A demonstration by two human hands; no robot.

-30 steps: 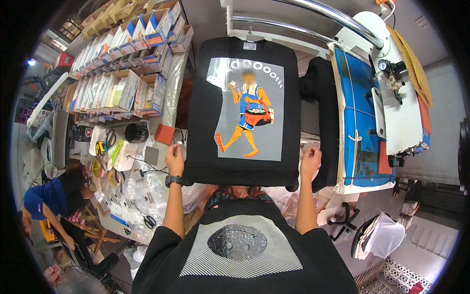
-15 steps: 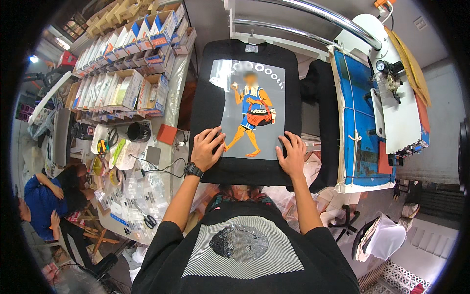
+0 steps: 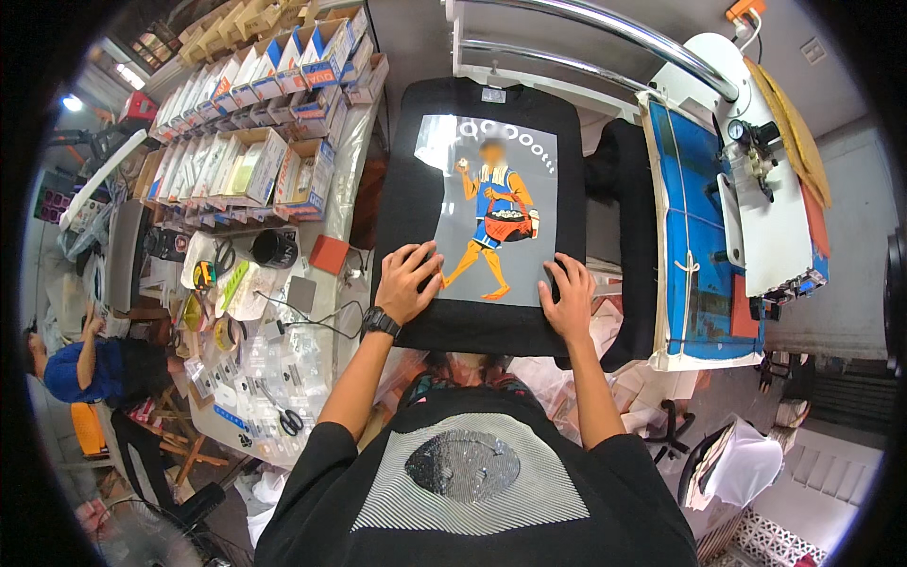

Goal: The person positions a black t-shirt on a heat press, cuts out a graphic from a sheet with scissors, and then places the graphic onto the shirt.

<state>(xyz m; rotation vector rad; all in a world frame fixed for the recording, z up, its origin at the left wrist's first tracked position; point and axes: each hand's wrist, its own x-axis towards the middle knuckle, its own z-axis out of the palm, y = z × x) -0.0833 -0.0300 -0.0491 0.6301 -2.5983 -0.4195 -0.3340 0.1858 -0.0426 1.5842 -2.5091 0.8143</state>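
A black T-shirt (image 3: 402,194) lies spread out flat before me, its collar at the far end. On its front is a shiny sheet of clear film (image 3: 453,231) over a grey area, bearing a printed orange and blue figure (image 3: 496,203) with a red basket and an arc of white letters. My left hand (image 3: 406,283) rests on the shirt by the film's lower left corner, fingers stretched out. At the lower right edge of the film lies my right hand (image 3: 569,295), fingers spread. Neither hand holds anything.
To the right stands a machine with a blue platen (image 3: 699,227) and a pressure gauge. Chrome rails (image 3: 605,28) cross the far side. The left table carries stacked boxes (image 3: 250,175), a black mug (image 3: 274,248), scissors (image 3: 290,422) and tape rolls. A person in blue (image 3: 80,370) is far left.
My view has shifted slightly, so the shirt appears a little further right. Both hands stay in about the same place on it. At the far left the person in blue has changed posture.
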